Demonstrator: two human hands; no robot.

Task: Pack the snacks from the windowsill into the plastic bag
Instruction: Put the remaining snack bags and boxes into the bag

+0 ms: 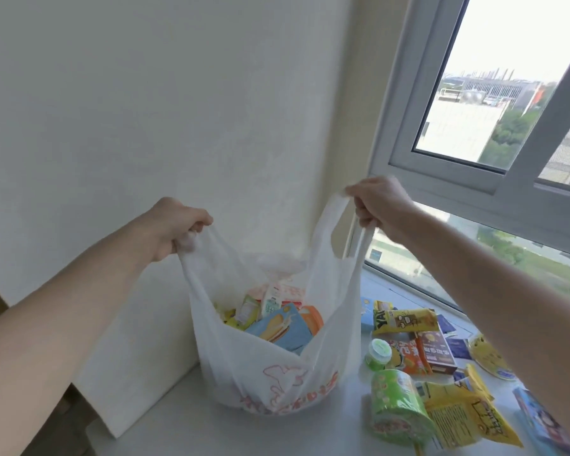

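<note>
the thin white plastic bag (270, 366) is grasped by each handle, left hand (175, 227) and right hand (380, 205); the mouth should be held wide.

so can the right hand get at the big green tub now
Probably not yet: the right hand grips the plastic bag by a handle. The big green tub lies exposed beside it, nothing else blocking.

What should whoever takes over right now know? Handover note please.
Left hand grips one handle of the plastic bag, right hand the other, holding its mouth open; the bag's bottom seems to rest on the windowsill.
Done: several snacks are in the bag, a blue packet on top.
Left: snacks on the sill right of the bag, among them a green cup, a yellow packet and a brown box.
</note>
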